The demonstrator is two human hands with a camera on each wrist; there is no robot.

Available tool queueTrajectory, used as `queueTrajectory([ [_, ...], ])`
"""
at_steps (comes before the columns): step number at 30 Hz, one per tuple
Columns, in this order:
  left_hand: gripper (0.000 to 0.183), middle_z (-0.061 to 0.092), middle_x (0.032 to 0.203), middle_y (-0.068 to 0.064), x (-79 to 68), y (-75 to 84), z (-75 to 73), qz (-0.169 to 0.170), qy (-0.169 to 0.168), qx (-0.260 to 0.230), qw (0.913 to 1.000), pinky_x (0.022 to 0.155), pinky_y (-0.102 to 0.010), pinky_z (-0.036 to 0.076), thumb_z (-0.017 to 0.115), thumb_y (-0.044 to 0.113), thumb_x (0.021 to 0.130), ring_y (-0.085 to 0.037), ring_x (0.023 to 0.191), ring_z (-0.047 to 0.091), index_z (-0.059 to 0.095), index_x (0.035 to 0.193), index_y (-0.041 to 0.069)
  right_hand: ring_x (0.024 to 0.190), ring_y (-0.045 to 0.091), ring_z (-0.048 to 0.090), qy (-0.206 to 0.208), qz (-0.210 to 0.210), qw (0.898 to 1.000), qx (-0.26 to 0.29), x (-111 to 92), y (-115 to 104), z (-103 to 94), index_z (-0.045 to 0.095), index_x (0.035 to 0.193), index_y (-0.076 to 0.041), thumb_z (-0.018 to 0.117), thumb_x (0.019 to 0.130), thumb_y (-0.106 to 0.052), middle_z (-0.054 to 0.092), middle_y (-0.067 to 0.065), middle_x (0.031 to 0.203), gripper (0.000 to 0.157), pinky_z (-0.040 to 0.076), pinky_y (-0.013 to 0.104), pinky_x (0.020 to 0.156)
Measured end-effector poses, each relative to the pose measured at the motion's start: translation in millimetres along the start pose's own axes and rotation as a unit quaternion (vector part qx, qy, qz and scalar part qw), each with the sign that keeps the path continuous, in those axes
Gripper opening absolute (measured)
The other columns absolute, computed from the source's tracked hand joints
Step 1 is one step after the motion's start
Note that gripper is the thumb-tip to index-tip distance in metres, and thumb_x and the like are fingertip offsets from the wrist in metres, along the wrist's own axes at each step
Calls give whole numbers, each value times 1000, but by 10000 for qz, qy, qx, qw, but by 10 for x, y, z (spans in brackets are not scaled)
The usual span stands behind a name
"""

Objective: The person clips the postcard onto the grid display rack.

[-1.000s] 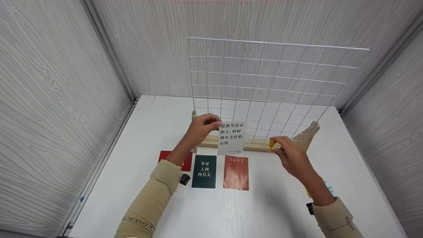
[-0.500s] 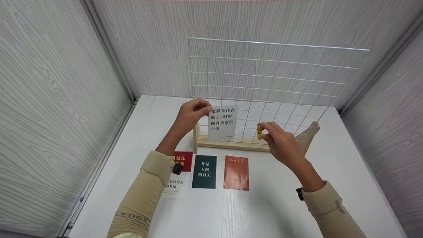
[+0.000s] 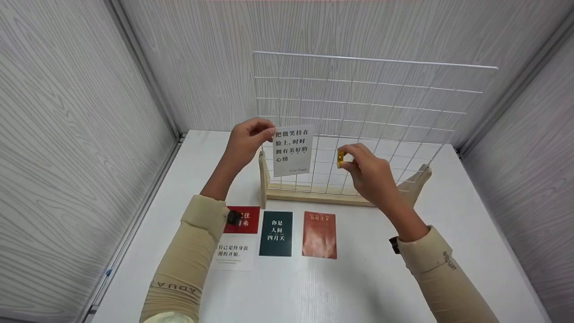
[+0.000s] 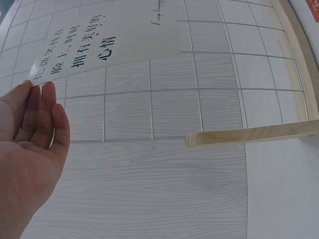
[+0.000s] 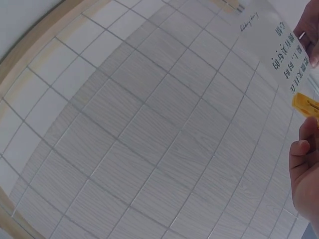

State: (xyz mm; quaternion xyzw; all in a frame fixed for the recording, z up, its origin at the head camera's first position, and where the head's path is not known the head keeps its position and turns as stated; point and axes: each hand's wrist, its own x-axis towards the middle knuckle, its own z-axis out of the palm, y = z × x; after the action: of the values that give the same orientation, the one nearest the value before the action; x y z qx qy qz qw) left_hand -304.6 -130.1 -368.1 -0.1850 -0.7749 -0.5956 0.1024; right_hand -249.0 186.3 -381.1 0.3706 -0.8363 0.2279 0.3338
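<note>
My left hand [image 3: 245, 142] pinches a white card [image 3: 292, 167] with black Chinese writing by its upper left corner. The card hangs upright in front of the left part of a white wire grid [image 3: 376, 105]. In the left wrist view, thumb and fingertips meet at the card's corner [image 4: 134, 30]. To the right of the card, my right hand [image 3: 370, 172] pinches a small yellow clip [image 3: 340, 159] between thumb and index finger, also in front of the grid. The right wrist view shows the yellow clip [image 5: 305, 104] close to the card's edge.
The grid stands in a wooden base [image 3: 314, 197] with wooden feet at both sides. On the white table [image 3: 305, 291] before it lie a dark green card [image 3: 276, 244], a reddish card [image 3: 319, 240], a red card [image 3: 249, 227] and a white card [image 3: 237, 264]. Grey wood-grain panels surround the table.
Both hands have moved up and to the left, carrying the white card and the yellow clip closer to the grid's left part. More of the red and white cards on the table shows.
</note>
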Motion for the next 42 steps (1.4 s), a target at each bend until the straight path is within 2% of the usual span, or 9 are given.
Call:
queueTrajectory([
  [6,20,69,100,-9,66,95,-68,41,117,83,9999,82,-27,52,68,24,98,-20,90,64,71,108,7,70,17,60,166,9,9988,453,190,-28,-1,62,122,1,67,96,-9,69,14,108,28,54,30,61],
  [11,21,69,101,-8,147,146,-137,162,205,176,9995,83,-28,53,67,25,98,-19,90,65,71,108,7,76,16,66,101,241,9968,750,346,-53,-1,64,120,1,65,98,-10,69,13,104,25,54,28,64],
  [19,19,69,99,-7,269,251,-212,200,434,277,9985,82,-26,53,68,24,98,-17,90,65,72,107,8,91,18,69,16,705,9911,1131,568,-102,-6,65,123,0,64,99,-18,71,11,104,30,55,27,70],
  [25,19,70,100,-7,347,333,-224,172,589,359,9975,82,-26,53,68,22,98,-16,90,65,72,108,7,94,17,70,226,1094,9820,1520,698,-78,-18,65,124,2,65,99,-17,72,12,107,32,53,19,74],
  [30,18,69,99,-8,393,364,-232,222,683,398,9966,81,-26,52,67,20,99,-17,89,64,73,107,4,90,17,70,414,1088,9809,1557,829,-53,-40,67,123,4,64,100,-17,73,14,106,31,52,13,73],
  [35,18,70,100,-8,425,360,-228,223,748,448,9959,81,-25,51,65,19,99,-16,89,64,73,107,5,82,16,69,550,1037,9794,1643,981,-52,-50,69,120,5,64,100,-17,74,14,103,31,52,14,68],
  [42,18,69,100,-6,459,411,-206,341,819,491,9949,86,-34,52,64,20,100,-15,90,63,72,109,6,84,18,72,718,1096,9780,1623,1172,-72,-65,71,118,5,64,99,-13,74,16,105,28,56,19,72],
])
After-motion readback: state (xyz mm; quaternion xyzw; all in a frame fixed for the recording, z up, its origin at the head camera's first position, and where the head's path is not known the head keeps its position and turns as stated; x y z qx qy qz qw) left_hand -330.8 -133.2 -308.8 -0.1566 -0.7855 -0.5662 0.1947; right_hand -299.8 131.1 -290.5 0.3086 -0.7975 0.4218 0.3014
